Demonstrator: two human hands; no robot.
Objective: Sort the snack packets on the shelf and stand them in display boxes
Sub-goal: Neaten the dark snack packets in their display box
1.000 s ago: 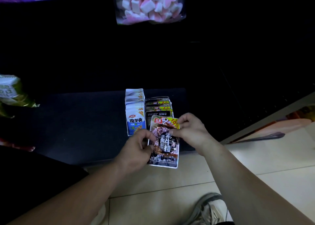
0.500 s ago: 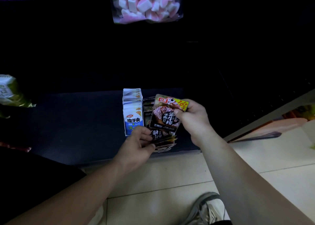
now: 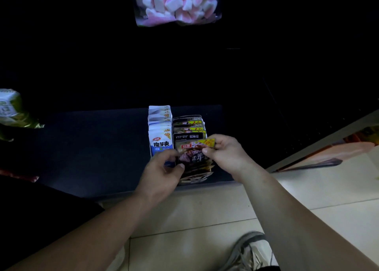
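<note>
On the dark shelf (image 3: 92, 147) two rows of packets stand side by side: white-and-blue packets (image 3: 161, 135) on the left, dark meat-picture packets (image 3: 189, 128) with yellow corners on the right. My right hand (image 3: 223, 153) pinches the top right corner of a dark snack packet (image 3: 191, 154) at the front of the right row. My left hand (image 3: 164, 172) grips the left side of the front dark packets, thumb across their face. The display boxes themselves are hard to make out in the dark.
A clear bag of pink and white marshmallows (image 3: 177, 3) hangs above. A green-and-white packet (image 3: 10, 110) lies at the shelf's far left. Pale floor tiles (image 3: 328, 190) run in front, with my shoe (image 3: 252, 250) below. An orange packet (image 3: 332, 153) shows on the low right shelf.
The dark packet went from flat in front of the shelf edge, up into the air, and now down onto the front of the right row. Both hands have closed in on it.
</note>
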